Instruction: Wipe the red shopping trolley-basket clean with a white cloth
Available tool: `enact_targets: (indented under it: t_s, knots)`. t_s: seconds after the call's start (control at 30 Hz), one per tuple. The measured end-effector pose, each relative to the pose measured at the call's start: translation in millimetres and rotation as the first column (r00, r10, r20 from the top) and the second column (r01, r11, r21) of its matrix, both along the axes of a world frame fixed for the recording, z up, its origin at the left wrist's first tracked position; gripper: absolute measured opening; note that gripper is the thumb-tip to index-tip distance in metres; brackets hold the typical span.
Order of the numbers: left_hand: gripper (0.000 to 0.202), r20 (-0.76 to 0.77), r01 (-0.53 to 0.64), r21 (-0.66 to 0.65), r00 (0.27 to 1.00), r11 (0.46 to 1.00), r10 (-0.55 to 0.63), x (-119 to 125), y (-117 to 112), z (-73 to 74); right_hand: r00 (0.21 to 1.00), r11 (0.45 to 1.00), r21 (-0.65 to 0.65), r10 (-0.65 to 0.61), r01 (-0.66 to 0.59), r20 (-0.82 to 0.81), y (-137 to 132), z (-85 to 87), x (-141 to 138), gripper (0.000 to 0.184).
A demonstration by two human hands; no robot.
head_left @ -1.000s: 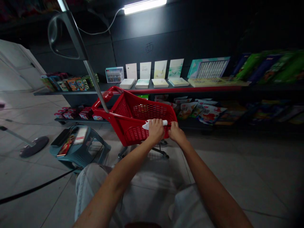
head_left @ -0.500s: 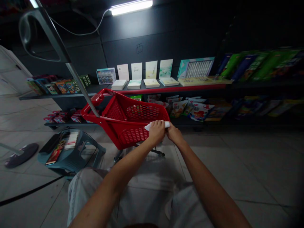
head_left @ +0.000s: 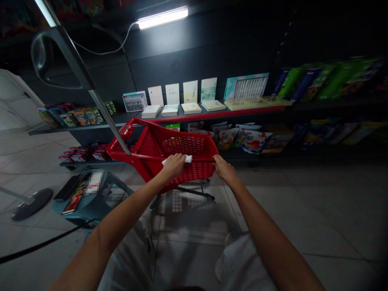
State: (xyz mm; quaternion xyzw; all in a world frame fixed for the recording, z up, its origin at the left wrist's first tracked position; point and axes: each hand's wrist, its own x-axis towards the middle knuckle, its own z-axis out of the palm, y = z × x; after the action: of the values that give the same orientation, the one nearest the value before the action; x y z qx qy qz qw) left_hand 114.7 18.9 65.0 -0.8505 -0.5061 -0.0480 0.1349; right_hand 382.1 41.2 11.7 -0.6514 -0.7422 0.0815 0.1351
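Left hand (head_left: 173, 165): fingers curled down over a white cloth (head_left: 188, 159), pressing it onto the near rim of a red cart (head_left: 182, 144).
Right hand (head_left: 223, 169): closed on the same rim at its near right corner, fingers bent over the edge, well apart from the left hand.
Cloth: lies along the rim, its ends showing on either side of the left hand.
Cart: a plastic mesh basket on wheels, standing on the tiled floor (head_left: 303, 210) just ahead of the person's knees.
Pole (head_left: 109, 117): a metal bar rising from the cart's left side to a grey loop handle (head_left: 57, 60).
Stool (head_left: 103, 194): teal, left of the cart, with books lying on top.
Shelves (head_left: 212, 115): behind the cart, carrying pads, cards and coloured packets.
Light (head_left: 162, 17): a bright tube on the dark wall above.
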Motion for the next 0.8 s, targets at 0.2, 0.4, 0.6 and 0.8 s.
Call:
enact_targets:
  t_s: [0.2,0.4,0.6,0.8]
  knots:
    - [0.051,0.023,-0.044,0.104,0.999,0.994,0.042,-56,-24,6.6,0.999,1.0,-0.002,0.031,-0.031,0.007,-1,0.2,14,0.028]
    - [0.069,0.077,-0.069,0.214,0.996,0.974,0.054,-78,-40,-14.9,0.997,0.996,0.048,0.078,-0.078,0.0,4,-9.1,22,0.02]
    - [0.059,0.202,-0.234,0.238,0.961,0.943,0.187,-48,-25,-22.9,0.993,0.992,0.06,0.11,-0.107,-0.045,16,-16.9,19,0.016]
    - [0.048,0.221,-0.173,0.224,0.968,0.959,0.123,6,-6,-32.5,0.995,0.994,0.063,0.094,-0.091,-0.045,20,-21.3,14,0.02]
